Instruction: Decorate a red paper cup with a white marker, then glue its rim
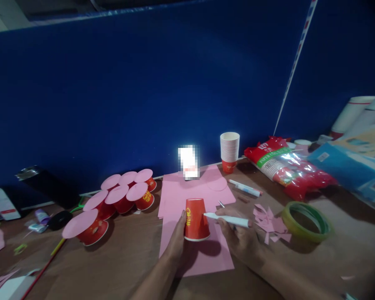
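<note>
My left hand (pixel 176 241) is closed around the side of a red paper cup (pixel 196 221), which is upside down with its white rim lowest and yellow lettering on its left. In my right hand (pixel 237 237) is a white marker (pixel 228 219), its tip pointing left at the cup's right side; whether it touches cannot be made out. A thin metal tip (pixel 221 204) shows just above the right fingers, its other end hidden. Beneath both hands lie pink paper sheets (pixel 175 196), with a pink paper circle (pixel 217 182) near their upper right.
Several upside-down red cups topped with pink discs (pixel 117 194) stand at left. Behind are a cup stack (pixel 229 146) and a bright phone screen (pixel 188 161). At right lie a marker (pixel 245 188), paper scraps (pixel 270 223), green tape (pixel 308 221) and bagged cups (pixel 287 166).
</note>
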`<state>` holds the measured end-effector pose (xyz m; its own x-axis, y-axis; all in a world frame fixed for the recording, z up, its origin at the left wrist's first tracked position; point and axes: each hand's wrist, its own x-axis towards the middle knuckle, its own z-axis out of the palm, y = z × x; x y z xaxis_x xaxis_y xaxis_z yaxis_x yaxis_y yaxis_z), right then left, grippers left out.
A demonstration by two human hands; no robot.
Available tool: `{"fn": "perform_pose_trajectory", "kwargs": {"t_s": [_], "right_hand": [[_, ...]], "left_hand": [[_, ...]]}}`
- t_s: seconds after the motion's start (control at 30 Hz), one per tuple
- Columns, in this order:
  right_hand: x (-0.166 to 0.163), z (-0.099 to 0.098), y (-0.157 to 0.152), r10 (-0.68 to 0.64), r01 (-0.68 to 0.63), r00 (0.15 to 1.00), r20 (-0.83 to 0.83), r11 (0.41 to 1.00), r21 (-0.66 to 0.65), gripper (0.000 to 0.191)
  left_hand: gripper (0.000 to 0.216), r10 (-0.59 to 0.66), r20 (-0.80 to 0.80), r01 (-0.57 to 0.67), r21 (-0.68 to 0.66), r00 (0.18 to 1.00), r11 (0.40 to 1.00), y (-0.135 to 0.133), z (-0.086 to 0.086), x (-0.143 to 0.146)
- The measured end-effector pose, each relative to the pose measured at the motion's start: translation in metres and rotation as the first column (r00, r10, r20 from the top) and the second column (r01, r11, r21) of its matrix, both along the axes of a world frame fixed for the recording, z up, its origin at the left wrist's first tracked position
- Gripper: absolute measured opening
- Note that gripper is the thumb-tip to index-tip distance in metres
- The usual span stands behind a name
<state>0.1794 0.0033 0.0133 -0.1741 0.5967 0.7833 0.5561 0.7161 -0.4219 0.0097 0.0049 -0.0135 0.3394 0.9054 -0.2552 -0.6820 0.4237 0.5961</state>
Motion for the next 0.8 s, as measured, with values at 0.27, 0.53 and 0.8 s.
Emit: {"fn": "perform_pose_trajectory", "kwargs": {"t_s": [0.27,0.53,0.8], "right_hand": [[0.001,-0.012,-0.002,-0.061,0.061,0.995,-0.081,0.998,-0.005,0.016],[-0.001,-0.011,-0.004,0.038,-0.031,0.995,-0.089,0.996,0.082,0.019],[-0.007,-0.003,-0.010,0.154,-0.159,0.977,-0.145,0.987,-0.018,0.013]], "left_hand": [[0.054,0.020,-0.002,-0.020,-0.005,1.000,1.000,0.001,-0.002,-0.003],[0.051,0.080,-0.043,-0.084,-0.105,0.996,0.991,0.002,0.007,-0.002],[0.064,0.009,0.012,-0.008,-0.133,1.000,0.991,0.001,0.008,-0.002]]}}
